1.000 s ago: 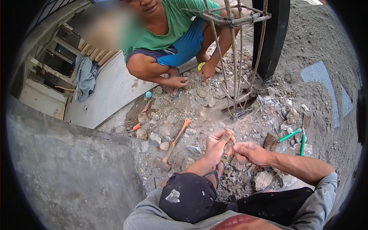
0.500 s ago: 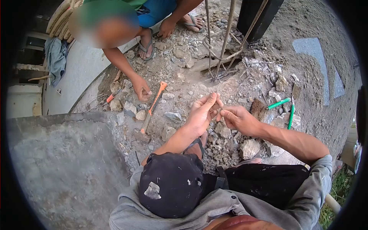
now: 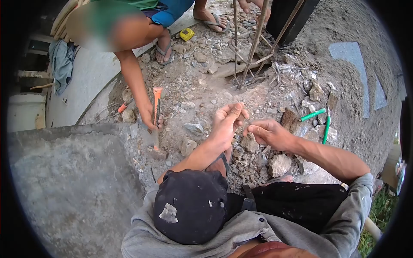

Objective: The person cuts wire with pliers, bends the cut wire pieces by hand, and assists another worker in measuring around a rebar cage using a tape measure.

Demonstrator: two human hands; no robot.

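Nearest me, my bent left knee in black cloth trousers (image 3: 189, 210). Past it, my left hand (image 3: 228, 122), thumb pressed to fingertips. Right hand (image 3: 266, 132) just beside, not touching it, thumb and forefinger pinched together. Anything between the fingers of either is too small to make out. Below both: loose grey-brown stone rubble (image 3: 249, 144). Pale blocky stone (image 3: 280, 166) nearer me; rough rust-brown lump (image 3: 289, 119) just past the right hand. Right of that, two bright green cylindrical rods (image 3: 312, 115), at an angle, ends close together. Off left, another person's bare hand (image 3: 149, 117) around the handle of an orange-and-black hammer (image 3: 156, 103), head end toward me. Farther, thin rusty steel bars (image 3: 254, 43) beside a black upright post (image 3: 290, 21). Farther left, yellow tape measure (image 3: 186, 34) near a sandalled foot (image 3: 163, 49).
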